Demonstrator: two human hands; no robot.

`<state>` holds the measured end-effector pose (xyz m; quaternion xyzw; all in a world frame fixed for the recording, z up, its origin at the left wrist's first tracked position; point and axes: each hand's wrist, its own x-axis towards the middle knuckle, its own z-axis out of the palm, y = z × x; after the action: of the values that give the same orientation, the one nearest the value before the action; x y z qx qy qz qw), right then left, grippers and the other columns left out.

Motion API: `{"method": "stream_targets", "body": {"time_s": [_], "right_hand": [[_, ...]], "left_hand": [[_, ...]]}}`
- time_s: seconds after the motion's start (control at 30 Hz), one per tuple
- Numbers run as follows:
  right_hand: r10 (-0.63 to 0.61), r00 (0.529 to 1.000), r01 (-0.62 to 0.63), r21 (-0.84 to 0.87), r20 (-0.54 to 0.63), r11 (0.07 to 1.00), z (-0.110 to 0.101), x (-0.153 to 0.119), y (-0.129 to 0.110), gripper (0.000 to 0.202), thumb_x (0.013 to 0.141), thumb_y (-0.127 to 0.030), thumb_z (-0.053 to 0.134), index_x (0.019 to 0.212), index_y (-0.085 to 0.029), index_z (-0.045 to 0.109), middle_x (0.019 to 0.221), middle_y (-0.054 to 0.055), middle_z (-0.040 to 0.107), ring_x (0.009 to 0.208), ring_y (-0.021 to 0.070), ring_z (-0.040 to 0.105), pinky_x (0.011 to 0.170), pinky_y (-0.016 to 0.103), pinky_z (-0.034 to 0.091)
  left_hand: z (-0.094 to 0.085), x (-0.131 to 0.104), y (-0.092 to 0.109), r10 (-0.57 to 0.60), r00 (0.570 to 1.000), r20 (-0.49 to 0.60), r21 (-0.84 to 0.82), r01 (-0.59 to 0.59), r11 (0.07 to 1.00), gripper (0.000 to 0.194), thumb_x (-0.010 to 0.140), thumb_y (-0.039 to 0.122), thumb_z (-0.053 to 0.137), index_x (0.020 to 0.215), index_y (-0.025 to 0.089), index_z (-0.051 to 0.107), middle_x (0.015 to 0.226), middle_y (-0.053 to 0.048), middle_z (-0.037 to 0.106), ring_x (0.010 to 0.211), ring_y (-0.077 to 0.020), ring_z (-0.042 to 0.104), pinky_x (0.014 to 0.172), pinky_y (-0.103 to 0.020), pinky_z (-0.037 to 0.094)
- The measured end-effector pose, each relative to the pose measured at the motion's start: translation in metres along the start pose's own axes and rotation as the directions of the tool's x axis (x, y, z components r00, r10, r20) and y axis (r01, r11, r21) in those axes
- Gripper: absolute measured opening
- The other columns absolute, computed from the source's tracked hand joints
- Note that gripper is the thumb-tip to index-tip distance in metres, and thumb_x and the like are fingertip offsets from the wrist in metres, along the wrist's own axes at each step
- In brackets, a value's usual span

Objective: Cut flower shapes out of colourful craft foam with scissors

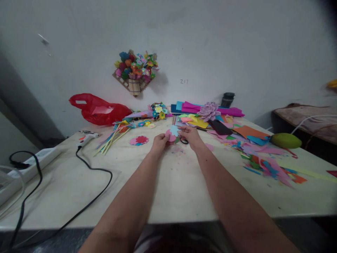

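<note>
Near the middle of the table, my left hand [160, 142] pinches the edge of a pink scalloped paper flower cutout [171, 137]. A light blue flower cutout [174, 130] overlaps it from above, and its right edge is between the fingers of my right hand [190, 136]. Black scissor handles [184, 141] lie just beneath my right hand; their blades are hidden. Small paper scraps [178, 151] are scattered in front of my hands. Left of them lies a group of cut flowers [139, 140] in pink, red and blue.
A white glue gun [86, 139] with a black cord and a power strip [42, 158] are at left. Behind are a red plastic bag [101, 110] and a purple paper flower [209, 111]. Coloured scraps [273, 167], a black phone [220, 127] and a green fruit [285, 140] lie right.
</note>
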<state>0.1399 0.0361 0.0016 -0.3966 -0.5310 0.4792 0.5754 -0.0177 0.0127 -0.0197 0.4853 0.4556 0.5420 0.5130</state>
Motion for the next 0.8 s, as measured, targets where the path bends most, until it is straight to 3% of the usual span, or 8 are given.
{"method": "stream_targets", "body": {"time_s": [0.3,0.57,0.8], "right_hand": [[-0.013,0.999,0.007,-0.127,-0.044,0.992,0.008,0.001,0.011,0.009,0.056,-0.018,0.069,0.065,-0.016,0.066,0.056,-0.001,0.063,0.052,0.0119,0.056,0.052,0.024,0.046],[-0.079,0.995,0.064,-0.23,-0.056,0.971,0.013,0.003,0.014,0.022,0.06,-0.013,0.065,0.082,-0.017,0.068,0.079,0.003,0.071,0.078,0.0176,0.067,0.069,0.028,0.053],[-0.102,0.992,0.082,-0.224,-0.078,0.971,0.012,0.001,0.014,0.03,0.058,-0.015,0.07,0.088,-0.017,0.068,0.083,0.003,0.07,0.078,0.0169,0.065,0.071,0.028,0.051]], "left_hand": [[-0.004,-0.003,0.003,0.0,0.994,0.111,-0.085,0.009,0.996,0.028,0.076,0.04,0.072,0.076,0.014,0.062,0.066,-0.005,0.068,0.059,-0.0143,0.064,0.062,-0.026,0.05],[-0.003,-0.001,0.005,-0.062,0.98,0.188,-0.132,0.088,0.987,0.016,0.078,0.025,0.069,0.088,0.015,0.062,0.08,-0.008,0.073,0.069,-0.0188,0.071,0.073,-0.032,0.055],[-0.006,-0.002,0.005,-0.076,0.965,0.251,-0.145,0.115,0.983,0.019,0.081,0.022,0.066,0.098,0.015,0.062,0.081,-0.009,0.073,0.066,-0.0191,0.071,0.071,-0.032,0.057]]}}
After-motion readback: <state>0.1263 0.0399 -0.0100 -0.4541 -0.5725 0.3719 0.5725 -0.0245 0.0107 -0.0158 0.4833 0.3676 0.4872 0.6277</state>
